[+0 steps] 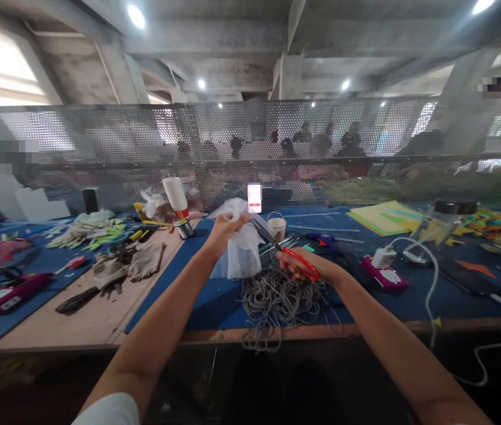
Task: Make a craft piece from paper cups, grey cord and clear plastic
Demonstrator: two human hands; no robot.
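Observation:
My left hand (228, 229) pinches a bunch of sheer white mesh fabric (245, 257) and holds it up above the blue mat. The fabric hangs down in loose folds from the fingers. In my right hand (297, 265) is a pair of red-handled scissors (301, 260), whose blades point up and left and reach toward the fabric near my left fingers. Whether the blades touch the fabric I cannot tell. Under my right hand lies a tangled heap of grey cord (277, 301), spilling over the table's front edge.
A stack of paper cups (174, 195) stands on a can at the left, near work gloves (146, 262). Behind the fabric are an upright phone (254, 198) and a small bucket (276, 227). At right are a purple power strip (385, 274), a glass jar (438, 230) and a white cable (431, 283).

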